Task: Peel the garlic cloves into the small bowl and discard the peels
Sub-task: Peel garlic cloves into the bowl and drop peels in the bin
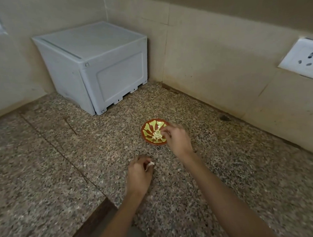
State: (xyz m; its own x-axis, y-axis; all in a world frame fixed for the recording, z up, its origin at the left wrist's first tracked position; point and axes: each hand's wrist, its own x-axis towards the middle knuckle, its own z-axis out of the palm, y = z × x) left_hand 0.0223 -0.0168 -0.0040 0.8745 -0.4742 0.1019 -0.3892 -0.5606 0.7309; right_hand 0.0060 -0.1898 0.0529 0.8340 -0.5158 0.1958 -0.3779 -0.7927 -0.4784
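Pale peeled cloves (157, 135) lie in the red-and-green small bowl (146, 127); left hand (138, 175) pinches peel (150, 164), right hand (177, 137) of unclear grip.

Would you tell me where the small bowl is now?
The bowl sits on the counter, centre-right in the head view, partly under the right hand, beyond the left hand.

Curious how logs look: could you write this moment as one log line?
right hand: at garlic cloves in small bowl | left hand: pinches white bit
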